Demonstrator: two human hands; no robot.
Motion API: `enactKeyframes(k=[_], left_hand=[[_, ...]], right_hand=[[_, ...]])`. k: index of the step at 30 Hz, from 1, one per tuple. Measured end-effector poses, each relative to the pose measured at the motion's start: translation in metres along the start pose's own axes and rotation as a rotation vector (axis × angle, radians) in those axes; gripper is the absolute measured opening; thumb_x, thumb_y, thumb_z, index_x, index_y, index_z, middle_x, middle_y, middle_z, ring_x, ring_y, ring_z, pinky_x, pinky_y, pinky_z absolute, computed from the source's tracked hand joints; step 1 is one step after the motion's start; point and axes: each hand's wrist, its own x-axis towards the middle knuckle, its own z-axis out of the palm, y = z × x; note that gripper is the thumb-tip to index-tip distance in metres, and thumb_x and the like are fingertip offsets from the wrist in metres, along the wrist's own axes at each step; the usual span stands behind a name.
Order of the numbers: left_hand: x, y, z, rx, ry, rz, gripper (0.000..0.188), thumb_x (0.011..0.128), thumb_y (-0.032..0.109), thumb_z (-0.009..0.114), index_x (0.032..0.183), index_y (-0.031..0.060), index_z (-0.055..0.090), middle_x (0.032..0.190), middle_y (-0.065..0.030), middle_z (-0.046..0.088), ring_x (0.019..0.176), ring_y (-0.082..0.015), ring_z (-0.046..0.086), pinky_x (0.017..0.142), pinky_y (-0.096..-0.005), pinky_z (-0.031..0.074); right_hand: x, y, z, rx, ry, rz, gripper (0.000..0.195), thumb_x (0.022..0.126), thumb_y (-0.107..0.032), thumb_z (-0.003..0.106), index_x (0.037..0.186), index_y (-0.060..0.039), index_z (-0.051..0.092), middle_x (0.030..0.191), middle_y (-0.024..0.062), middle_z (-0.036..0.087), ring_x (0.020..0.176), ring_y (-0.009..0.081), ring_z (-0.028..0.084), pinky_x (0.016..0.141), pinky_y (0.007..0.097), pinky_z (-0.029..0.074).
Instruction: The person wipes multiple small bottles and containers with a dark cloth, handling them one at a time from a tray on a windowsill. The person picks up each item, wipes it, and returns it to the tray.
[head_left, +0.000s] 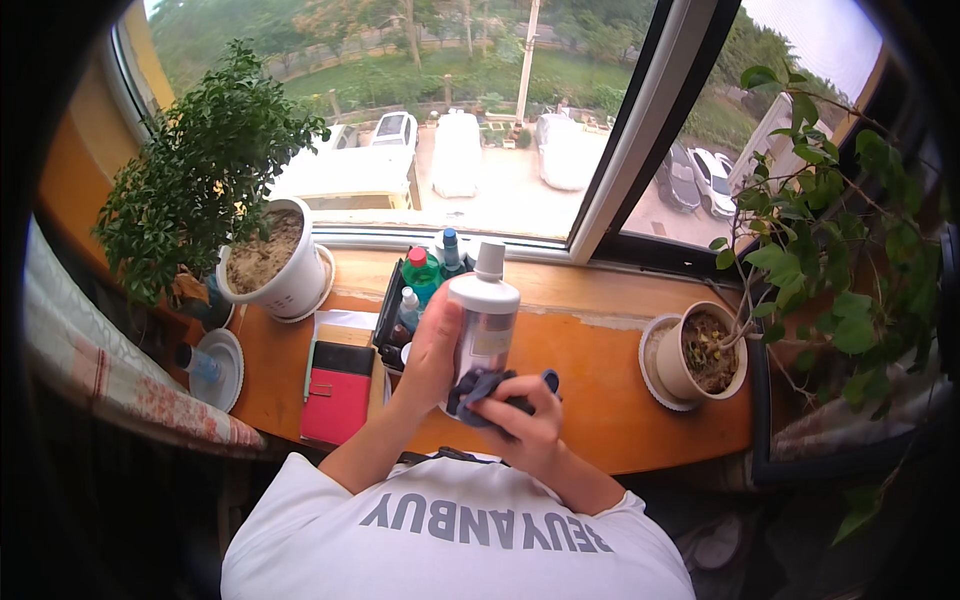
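Note:
A white plastic bottle with a grey cap and a printed label is held up in front of me, a little tilted. My left hand grips it round its left side. In my right hand is a bunched dark blue cloth, pressed against the lower part of the bottle and hiding some of the label. Behind the bottle stands a black organizer box filled with several bottles, among them a green one with a red cap and one with a blue cap.
A leafy plant in a white pot stands left on the wooden sill, another in a beige pot right. A red and black notebook lies left of the box. Beyond it, a small bottle lies on a white saucer.

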Motion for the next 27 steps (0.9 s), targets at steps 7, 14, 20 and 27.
enactKeyframes(k=[7,14,20,27], left_hand=[[-0.010,-0.017,0.020,-0.042,0.065,-0.109,0.049,0.105,0.045,0.039,0.132,0.0040,0.042,0.122,-0.0082,0.054,0.110,-0.0132,0.054,0.097,-0.0318,0.044],[0.013,-0.015,-0.019,-0.110,0.121,-0.218,0.056,0.101,0.053,0.042,0.126,0.0027,0.048,0.101,-0.0125,0.063,0.079,-0.0195,0.066,0.070,-0.0305,0.056],[0.007,-0.019,-0.041,-0.471,0.121,-0.442,0.070,0.097,0.060,0.045,0.133,0.0014,0.047,0.106,-0.0181,0.066,0.094,-0.0253,0.069,0.080,-0.0383,0.058],[0.006,-0.029,-0.033,-0.376,0.108,-0.465,0.060,0.102,0.050,0.040,0.136,0.0008,0.047,0.119,-0.0132,0.064,0.104,-0.0203,0.065,0.087,-0.0350,0.055]], right_hand=[[0.039,0.013,-0.014,-0.042,0.244,0.141,0.027,0.066,0.002,0.081,0.091,-0.0023,0.074,0.087,0.0069,0.055,0.070,0.0187,0.060,0.062,0.0282,0.048],[-0.003,0.007,0.008,0.216,-0.044,0.211,0.024,0.069,0.000,0.083,0.091,-0.0041,0.073,0.087,0.0065,0.058,0.074,0.0204,0.061,0.065,0.0296,0.050],[-0.006,0.031,-0.012,0.445,0.298,0.548,0.014,0.077,0.008,0.071,0.090,0.0036,0.066,0.090,0.0075,0.058,0.083,0.0159,0.059,0.072,0.0266,0.048],[-0.017,0.010,0.004,0.042,0.057,0.139,0.029,0.066,-0.004,0.084,0.093,-0.0063,0.073,0.087,0.0052,0.058,0.070,0.0215,0.062,0.062,0.0302,0.051]])
